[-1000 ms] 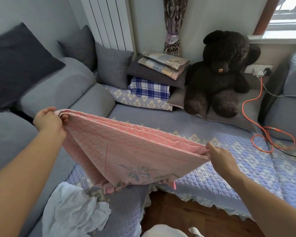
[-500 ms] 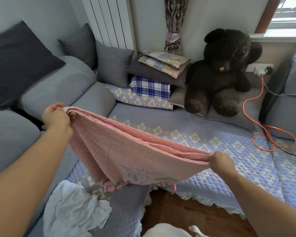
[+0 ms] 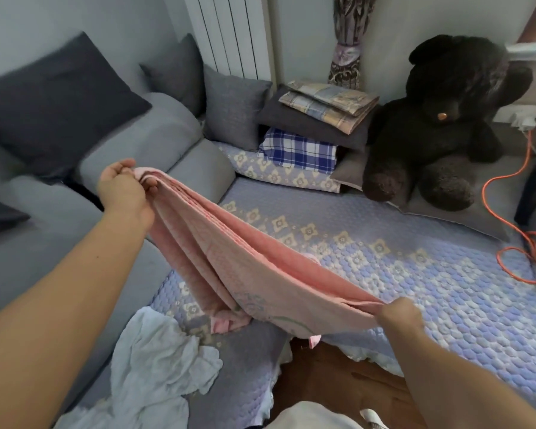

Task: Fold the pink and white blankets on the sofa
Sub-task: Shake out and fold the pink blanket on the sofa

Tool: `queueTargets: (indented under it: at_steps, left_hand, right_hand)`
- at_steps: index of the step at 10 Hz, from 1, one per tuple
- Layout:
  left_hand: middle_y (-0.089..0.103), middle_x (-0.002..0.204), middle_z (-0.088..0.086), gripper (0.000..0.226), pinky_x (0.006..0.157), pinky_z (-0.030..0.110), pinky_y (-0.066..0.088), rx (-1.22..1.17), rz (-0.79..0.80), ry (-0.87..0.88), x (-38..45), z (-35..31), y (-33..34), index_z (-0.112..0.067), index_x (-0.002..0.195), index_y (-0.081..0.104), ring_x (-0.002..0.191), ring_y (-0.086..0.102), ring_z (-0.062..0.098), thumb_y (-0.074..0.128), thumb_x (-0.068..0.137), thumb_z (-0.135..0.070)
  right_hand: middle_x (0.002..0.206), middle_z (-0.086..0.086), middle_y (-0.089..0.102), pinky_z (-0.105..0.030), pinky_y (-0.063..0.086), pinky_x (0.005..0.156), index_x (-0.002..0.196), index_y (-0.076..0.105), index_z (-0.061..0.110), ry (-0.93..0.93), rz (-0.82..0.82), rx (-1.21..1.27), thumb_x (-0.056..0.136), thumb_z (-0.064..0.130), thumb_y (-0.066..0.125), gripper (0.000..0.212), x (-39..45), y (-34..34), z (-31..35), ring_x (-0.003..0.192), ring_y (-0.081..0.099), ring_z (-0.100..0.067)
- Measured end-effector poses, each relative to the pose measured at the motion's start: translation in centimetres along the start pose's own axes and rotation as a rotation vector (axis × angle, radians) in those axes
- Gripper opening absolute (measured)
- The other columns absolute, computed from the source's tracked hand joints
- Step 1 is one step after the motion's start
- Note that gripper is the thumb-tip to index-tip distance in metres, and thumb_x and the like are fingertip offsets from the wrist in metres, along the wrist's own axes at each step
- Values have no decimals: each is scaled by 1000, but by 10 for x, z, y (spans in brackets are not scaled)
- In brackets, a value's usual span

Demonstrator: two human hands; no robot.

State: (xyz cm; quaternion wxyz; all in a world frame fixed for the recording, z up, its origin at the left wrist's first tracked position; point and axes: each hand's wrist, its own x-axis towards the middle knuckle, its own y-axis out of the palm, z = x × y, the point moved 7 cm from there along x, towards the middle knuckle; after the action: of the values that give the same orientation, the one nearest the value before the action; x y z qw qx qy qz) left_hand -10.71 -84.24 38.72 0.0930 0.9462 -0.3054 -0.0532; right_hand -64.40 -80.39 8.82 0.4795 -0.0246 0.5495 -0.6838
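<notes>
At far left a dark cushion (image 3: 59,100) leans on the grey sofa (image 3: 44,243) back. Near the lower left, the white blanket (image 3: 158,366) lies crumpled on the seat, just below the hanging pink cloth. The left hand (image 3: 124,190) has its fingers (image 3: 150,182) curled round one bunched end of the pink blanket (image 3: 245,274), held high over the sofa corner. The blanket, folded in several layers, sags between the hands, its lowest fold touching the seat by the white blanket. Behind it, two grey cushions (image 3: 232,106) stand before the radiator (image 3: 229,32), then a stack of folded cloths (image 3: 319,119). The right hand (image 3: 399,317) pinches the other end, fingers clamped on it, near the quilted blue cover (image 3: 430,274). A black teddy bear (image 3: 446,125) sits far right, an orange cable (image 3: 520,243) coiled beside it.
</notes>
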Motion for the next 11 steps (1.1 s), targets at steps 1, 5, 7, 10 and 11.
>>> queueTargets:
  at_steps: [1, 5, 7, 10, 11]
  left_hand:
    - [51, 74, 3, 34, 42, 20, 41, 70, -8, 23, 9, -3, -15, -22, 90, 57, 38, 47, 8, 30, 104, -7]
    - [60, 68, 0, 34, 44, 20, 43, -450, -85, 272, 68, -241, 21, -20, 80, 54, 50, 56, 12, 32, 94, 3]
    - [51, 80, -2, 28, 63, 24, 46, -308, -171, 300, 68, -265, 25, -26, 74, 47, 73, 54, 18, 38, 91, -5]
    - [55, 85, -2, 35, 60, 9, 47, -457, -219, 356, 53, -270, 55, -25, 76, 47, 73, 55, 7, 36, 89, 5]
    - [61, 99, 4, 36, 67, 19, 50, -452, -322, 349, 59, -273, 51, -27, 77, 49, 82, 59, 16, 29, 85, 2]
  right_hand:
    - [72, -13, 64, -36, 57, 64, 81, 65, 4, -36, -50, -18, 91, 18, 62, 17, 1, -26, 12, 69, 63, -29]
    - [138, -27, 53, -48, 45, 105, 146, 35, 0, -578, -658, 470, 89, 4, 55, 60, -106, -427, 328, 128, 52, -46]
    - [102, -21, 69, -45, 58, 88, 110, 67, -3, -718, -494, 425, 90, 8, 54, 27, -158, -470, 361, 98, 69, -37]
    - [139, -16, 57, -42, 48, 106, 135, 54, 4, -661, -484, 880, 80, 31, 47, 61, -171, -520, 349, 126, 56, -34]
    - [137, -18, 58, -38, 48, 105, 132, 54, -1, -549, -610, 956, 94, 15, 52, 41, -176, -528, 334, 127, 56, -35]
